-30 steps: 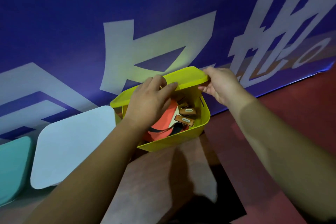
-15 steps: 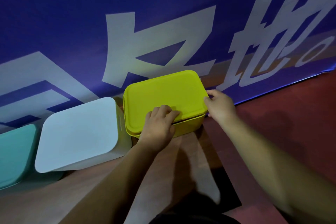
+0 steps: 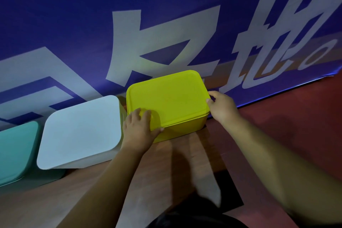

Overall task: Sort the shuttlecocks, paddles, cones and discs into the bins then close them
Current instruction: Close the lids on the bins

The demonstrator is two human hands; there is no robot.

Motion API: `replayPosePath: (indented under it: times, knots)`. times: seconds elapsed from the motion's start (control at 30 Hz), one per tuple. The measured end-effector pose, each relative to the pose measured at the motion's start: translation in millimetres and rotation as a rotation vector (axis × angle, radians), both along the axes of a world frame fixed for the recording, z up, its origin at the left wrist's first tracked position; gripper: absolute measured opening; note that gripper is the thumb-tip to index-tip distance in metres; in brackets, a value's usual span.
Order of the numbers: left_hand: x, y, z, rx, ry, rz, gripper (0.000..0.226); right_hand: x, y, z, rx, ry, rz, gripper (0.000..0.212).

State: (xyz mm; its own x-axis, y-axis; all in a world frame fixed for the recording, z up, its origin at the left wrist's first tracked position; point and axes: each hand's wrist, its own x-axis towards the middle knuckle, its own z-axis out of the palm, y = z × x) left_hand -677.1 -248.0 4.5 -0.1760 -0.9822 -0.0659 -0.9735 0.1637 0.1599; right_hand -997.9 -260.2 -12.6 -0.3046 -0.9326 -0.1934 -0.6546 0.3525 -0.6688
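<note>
You're closing the yellow bin (image 3: 181,129): the lid (image 3: 170,98) lies on it, your left hand (image 3: 137,129) flat on its near-left corner, right hand (image 3: 223,108) gripping its right edge; next, press evenly until seated.

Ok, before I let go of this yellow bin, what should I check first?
1. Seal: yellow lid sits on yellow bin, ok along near and right edges; far edge cannot tell.
2. Press: left hand on the lid's near left corner, ok.
3. Grip: right hand on the lid's right edge, ok.
4. Neighbour: white bin lidded, ok.
5. Far left: teal bin lidded, ok, though partly out of frame.
6. Contents sorted: cannot tell, lids hide them.
</note>
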Motion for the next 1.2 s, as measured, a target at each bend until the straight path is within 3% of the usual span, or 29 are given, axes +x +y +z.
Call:
replayPosePath:
  times: [0.07, 0.23, 0.4, 0.6, 0.87, 1.0, 1.1, 1.2]
  knots:
    - [5, -2, -1, 0.022, 0.082, 0.107, 0.092, 0, -1, 3, 0.007, -0.044, -0.013, 0.038]
    - [10, -2, 4, 0.079, 0.287, 0.213, 0.091, 2, -4, 6, 0.035, -0.082, -0.028, 0.038]
    - [8, 0, 9, 0.067, 0.458, 0.355, 0.075, 2, -6, 12, 0.095, -0.045, -0.017, 0.038]
    - [14, -2, 11, 0.087, 0.437, 0.399, 0.034, 8, 1, 15, 0.081, 0.024, 0.012, 0.040]
    - [14, -11, 13, 0.135, 0.377, 0.430, 0.034, 12, 2, 25, 0.103, 0.079, 0.027, 0.038]
    - [17, -17, 13, 0.186, 0.404, 0.515, 0.035, 15, 2, 31, 0.163, -0.001, -0.015, 0.033]
    - [23, -19, 13, 0.227, 0.402, 0.559, 0.025, 14, 1, 22, 0.184, -0.082, -0.070, 0.035]
    - [28, -19, 12, 0.244, 0.423, 0.572, 0.013, 16, 0, 23, 0.173, -0.126, -0.096, 0.021]
